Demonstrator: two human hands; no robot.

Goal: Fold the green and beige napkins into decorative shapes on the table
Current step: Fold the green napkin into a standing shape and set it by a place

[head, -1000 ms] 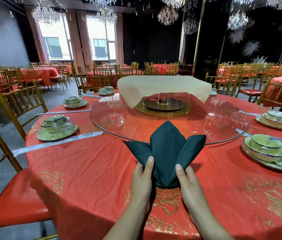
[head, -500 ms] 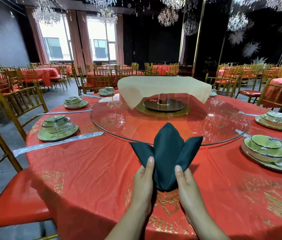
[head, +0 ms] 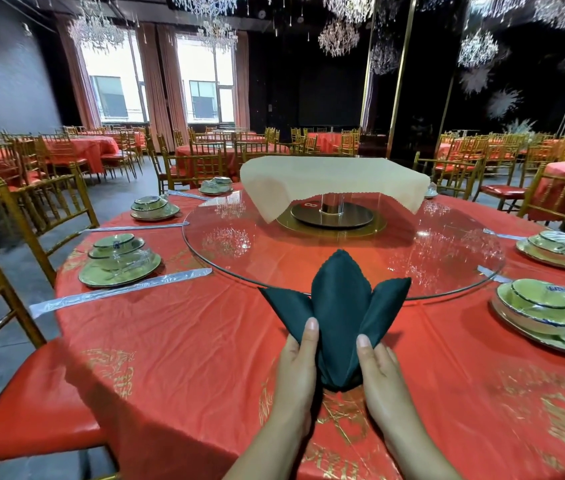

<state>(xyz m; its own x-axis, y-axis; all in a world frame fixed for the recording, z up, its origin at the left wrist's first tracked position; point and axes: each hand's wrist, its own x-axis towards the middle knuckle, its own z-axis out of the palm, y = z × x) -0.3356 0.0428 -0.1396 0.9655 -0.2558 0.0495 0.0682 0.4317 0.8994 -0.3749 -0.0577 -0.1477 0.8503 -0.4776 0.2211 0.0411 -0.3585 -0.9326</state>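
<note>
Here, furthest left of both hands, a gold-framed chair [head: 36,216] stands at the edge of the round worktop [head: 184,341], which is covered in a red cloth with gold print. Between that chair and the left hand, a stack of green dishes [head: 120,259] sits wrapped in clear film, with a long film-wrapped strip [head: 118,289] lying just in front of it. The left hand [head: 296,365] presses flat against the left side of the green napkin [head: 338,317], thumb raised along the cloth. The napkin stands upright between the two palms (a tall middle point with a lower wing spreading to each side), its base resting on the red cloth. The right hand [head: 376,368] mirrors the left on the other side, so the grip is closed on the napkin from both flanks. Beyond the hands lies a glass turntable [head: 239,237], and further back the beige napkin [head: 333,181] hangs draped over a stand at its centre. To the right of the right hand, another set of green dishes [head: 544,306] sits near the worktop's edge.
</note>
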